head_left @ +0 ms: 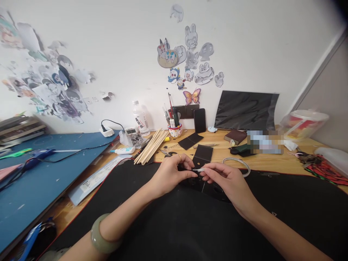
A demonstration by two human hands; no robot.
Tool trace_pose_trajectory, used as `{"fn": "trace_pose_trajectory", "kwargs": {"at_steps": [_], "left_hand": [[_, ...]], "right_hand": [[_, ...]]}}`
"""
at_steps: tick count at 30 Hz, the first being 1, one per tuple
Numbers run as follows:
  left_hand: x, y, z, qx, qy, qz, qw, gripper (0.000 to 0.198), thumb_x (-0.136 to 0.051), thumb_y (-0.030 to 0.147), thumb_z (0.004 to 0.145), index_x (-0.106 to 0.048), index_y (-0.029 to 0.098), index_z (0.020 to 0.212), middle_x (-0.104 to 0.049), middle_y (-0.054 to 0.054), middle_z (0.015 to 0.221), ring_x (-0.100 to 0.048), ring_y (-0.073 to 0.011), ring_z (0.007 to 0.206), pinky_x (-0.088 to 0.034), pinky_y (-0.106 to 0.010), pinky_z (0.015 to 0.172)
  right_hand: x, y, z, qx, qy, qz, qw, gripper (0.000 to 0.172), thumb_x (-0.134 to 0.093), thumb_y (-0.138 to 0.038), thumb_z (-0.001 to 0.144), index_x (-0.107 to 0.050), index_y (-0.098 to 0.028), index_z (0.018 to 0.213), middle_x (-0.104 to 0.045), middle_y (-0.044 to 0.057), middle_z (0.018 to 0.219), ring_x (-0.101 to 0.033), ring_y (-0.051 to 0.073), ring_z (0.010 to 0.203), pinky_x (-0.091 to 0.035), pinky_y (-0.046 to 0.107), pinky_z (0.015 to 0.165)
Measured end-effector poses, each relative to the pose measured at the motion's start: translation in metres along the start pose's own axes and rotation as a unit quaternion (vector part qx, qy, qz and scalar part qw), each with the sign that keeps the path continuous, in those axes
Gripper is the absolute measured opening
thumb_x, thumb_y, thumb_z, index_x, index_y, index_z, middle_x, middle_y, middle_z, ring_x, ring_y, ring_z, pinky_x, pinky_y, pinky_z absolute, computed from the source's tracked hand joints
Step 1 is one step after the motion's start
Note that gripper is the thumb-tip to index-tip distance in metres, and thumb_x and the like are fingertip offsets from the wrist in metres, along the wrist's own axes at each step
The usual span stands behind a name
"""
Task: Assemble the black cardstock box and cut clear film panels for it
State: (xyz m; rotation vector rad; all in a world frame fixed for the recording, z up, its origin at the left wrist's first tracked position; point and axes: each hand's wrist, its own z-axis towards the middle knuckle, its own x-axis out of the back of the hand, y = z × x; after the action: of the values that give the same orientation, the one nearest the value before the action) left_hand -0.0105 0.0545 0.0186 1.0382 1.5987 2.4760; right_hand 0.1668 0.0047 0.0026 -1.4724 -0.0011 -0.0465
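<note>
Between my hands is a small, thin white strip (200,169), its exact kind too small to make out. My right hand (231,181) pinches its right end between thumb and fingers. At the strip's left end, the thumb and fingertips of my left hand (172,172) close around it. Beneath the fingers lies a black sheet (203,187) with a pale line and round shapes, partly hidden by my hands. A black card (203,153) with a crease lies just behind them. Right of that, a white tape-like ring (246,167) rests partly behind my right hand.
A black mat (168,221) covers the front of the wooden desk. Behind it lie wooden sticks (152,145), scissors (168,153), a folded black card (190,140) and a pen cup (174,129). A water bottle (140,119) stands by the wall. A blue table (54,170) adjoins at left.
</note>
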Motion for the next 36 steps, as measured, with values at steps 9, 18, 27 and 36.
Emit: {"fn": "trace_pose_trajectory", "kwargs": {"at_steps": [9, 18, 27, 36], "left_hand": [[0.000, 0.000, 0.001, -0.012, 0.003, -0.002, 1.000, 0.016, -0.069, 0.027, 0.069, -0.061, 0.016, 0.077, -0.060, 0.000, 0.074, -0.054, -0.0133, 0.073, -0.041, -0.026, 0.069], [0.000, 0.000, -0.001, -0.015, 0.000, -0.004, 1.000, 0.014, -0.069, 0.026, 0.070, -0.062, 0.016, 0.078, -0.061, 0.000, 0.074, -0.055, -0.0133, 0.073, -0.041, -0.025, 0.069], [0.000, 0.001, 0.000, -0.021, 0.006, 0.028, 0.999, 0.012, -0.068, 0.027, 0.070, -0.063, 0.016, 0.073, -0.062, 0.000, 0.074, -0.055, -0.0143, 0.075, -0.041, -0.026, 0.069], [0.004, 0.008, -0.002, -0.015, -0.014, 0.037, 0.999, 0.012, -0.066, 0.028, 0.072, -0.062, 0.016, 0.070, -0.062, 0.000, 0.074, -0.054, -0.0137, 0.073, -0.039, -0.025, 0.069]], "right_hand": [[0.000, 0.001, -0.001, 0.007, -0.009, -0.001, 1.000, 0.015, -0.063, -0.034, 0.075, -0.068, -0.020, 0.080, -0.069, 0.000, 0.073, -0.061, 0.010, 0.066, -0.048, 0.019, 0.061], [0.000, 0.000, -0.002, 0.013, -0.006, -0.008, 1.000, 0.017, -0.064, -0.035, 0.073, -0.068, -0.019, 0.079, -0.068, 0.002, 0.073, -0.062, 0.012, 0.066, -0.049, 0.022, 0.060], [-0.001, 0.000, -0.001, 0.018, -0.009, -0.021, 1.000, 0.019, -0.063, -0.035, 0.073, -0.068, -0.018, 0.080, -0.068, 0.003, 0.073, -0.063, 0.014, 0.066, -0.051, 0.026, 0.063], [0.003, -0.010, -0.002, -0.023, -0.086, -0.020, 0.996, 0.022, -0.063, -0.034, 0.072, -0.066, -0.019, 0.088, -0.069, 0.003, 0.074, -0.062, 0.015, 0.071, -0.047, 0.027, 0.068]]}}
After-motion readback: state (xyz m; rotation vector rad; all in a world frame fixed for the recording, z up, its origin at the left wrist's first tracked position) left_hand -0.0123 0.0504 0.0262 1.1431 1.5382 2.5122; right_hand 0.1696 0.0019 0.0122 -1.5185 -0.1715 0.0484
